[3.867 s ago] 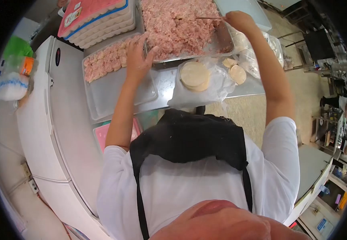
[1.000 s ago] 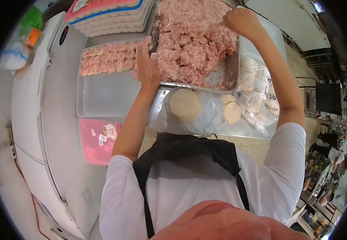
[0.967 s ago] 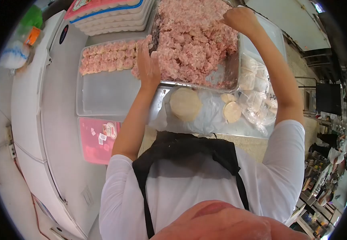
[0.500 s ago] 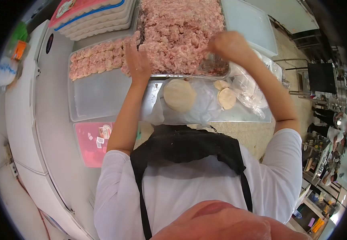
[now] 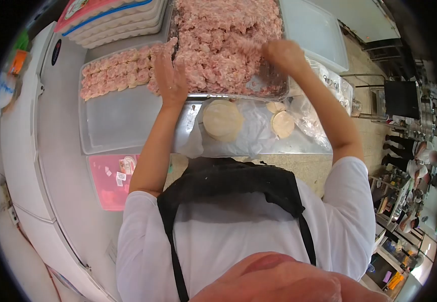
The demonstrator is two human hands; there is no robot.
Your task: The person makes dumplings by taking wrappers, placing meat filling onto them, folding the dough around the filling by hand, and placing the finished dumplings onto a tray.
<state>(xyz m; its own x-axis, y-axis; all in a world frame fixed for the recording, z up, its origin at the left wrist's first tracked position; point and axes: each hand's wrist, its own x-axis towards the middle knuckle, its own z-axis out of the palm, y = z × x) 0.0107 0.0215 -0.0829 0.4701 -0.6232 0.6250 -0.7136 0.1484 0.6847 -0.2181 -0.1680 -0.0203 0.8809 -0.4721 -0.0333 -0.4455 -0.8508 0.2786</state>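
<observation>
My left hand point(image 5: 172, 78) is open, its fingers stretched out along the left side of the meat tray point(image 5: 233, 96). That deep clear tray holds a large mass of pink ground meat point(image 5: 213, 43). My right hand point(image 5: 282, 54) is closed over the tray's right side; a pale blur extends from it across the meat, and I cannot make out what it grips. To the left of my left hand, rows of meat-topped dumplings point(image 5: 115, 73) sit in a shallow tray point(image 5: 117, 128). Nearer my body, a stack of round dough wrappers point(image 5: 222, 121) lies on plastic sheeting point(image 5: 256, 133).
Stacked white trays point(image 5: 120, 30) under a pink lid stand at the back left. A smaller wrapper pile point(image 5: 282, 124) lies beside a clear plastic bag point(image 5: 309, 118). A pink lid point(image 5: 108, 186) is at lower left, an empty-looking plastic container point(image 5: 316, 35) at upper right. People point(image 5: 415, 156) stand far right.
My right hand has shifted slightly left and up, and the blur from it now reaches over the meat. My left hand stays at the tray edge. The whole view has shifted a little.
</observation>
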